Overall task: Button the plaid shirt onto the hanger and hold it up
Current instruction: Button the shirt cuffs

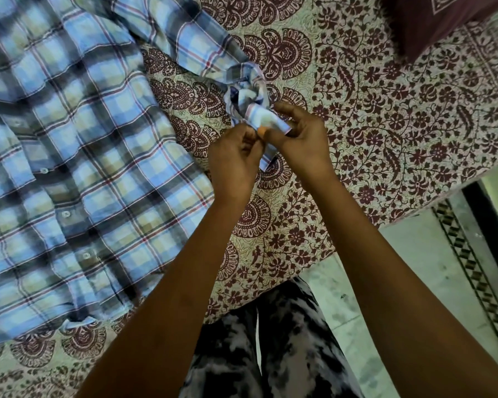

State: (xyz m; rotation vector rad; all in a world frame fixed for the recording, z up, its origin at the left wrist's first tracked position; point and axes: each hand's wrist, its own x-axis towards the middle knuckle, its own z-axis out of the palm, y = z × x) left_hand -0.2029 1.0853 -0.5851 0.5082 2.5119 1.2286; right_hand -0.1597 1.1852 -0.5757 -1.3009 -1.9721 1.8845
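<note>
Trousers [285,340] in a black-and-white blotched print fill the near edge, with two bare forearms reaching forward above them over the side of the bed. Right of the forearms lies pale tiled floor [414,254] with a dark patterned border strip.

The left hand [236,159] has its fingers curled in, pinching the near edge of the sleeve cuff [263,120] between thumb and fingertips. The right hand [302,136] meets it from the other side: its thumb presses on top of the cuff and its fingers curl beneath, so the cuff is held between both hands, which touch each other at the thumbs. Whether a button sits between the fingers cannot be told.

Beyond the hands the sleeve bunches into a twisted knot of cloth, then runs up and left to the body of the plaid shirt [69,153], spread flat well left of the left hand, its button placket showing. All of it lies on a maroon paisley bedsheet [385,110]. Far beyond the right hand sits a dark maroon pillow [431,21].
</note>
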